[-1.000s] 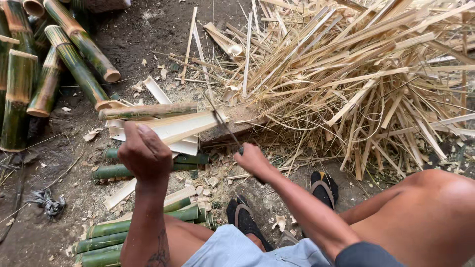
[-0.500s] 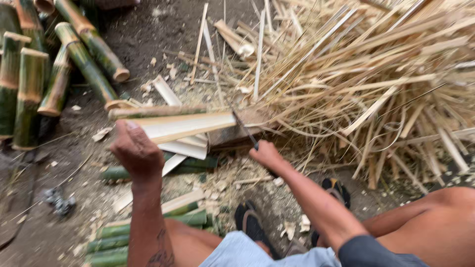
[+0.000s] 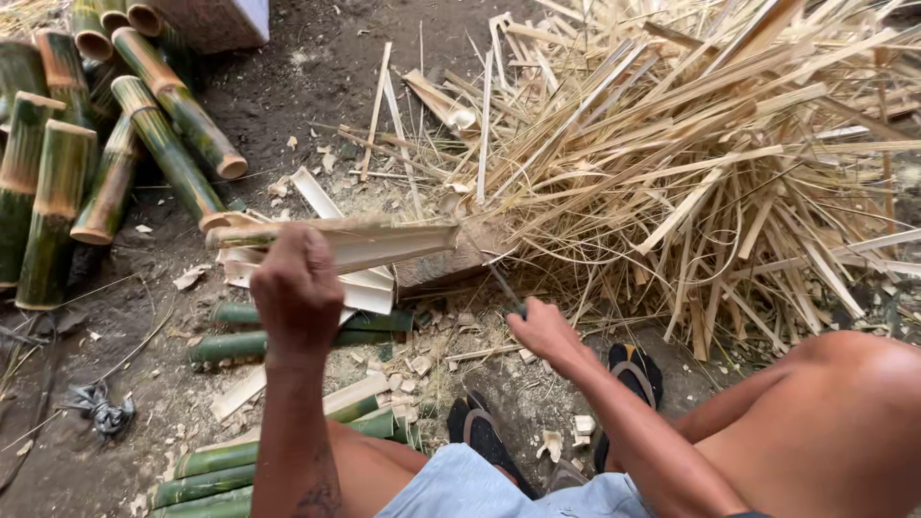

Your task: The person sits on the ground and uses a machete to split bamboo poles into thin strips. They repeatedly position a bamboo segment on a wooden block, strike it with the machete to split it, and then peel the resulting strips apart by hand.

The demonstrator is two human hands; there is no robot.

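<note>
Bamboo fills the head view: a split pale bamboo piece lies level across the middle of the frame, its near end wrapped in the left hand, whose grip is closed round it so that the fingers hide the end. The far end rests on a low wooden block, mostly buried under shavings. Right of centre the right hand is clamped on the handle of a blade; the blade is thin and dark, hard to make out against the litter. Both forearms run off the lower edge. Just below the hands sit two dark sandals, with bare dirt floor showing at upper centre. Green bamboo culms are stacked at the upper left, partly cut off by the frame. A heap of pale bamboo strips crowds the whole upper right, leaving little free ground there.
</note>
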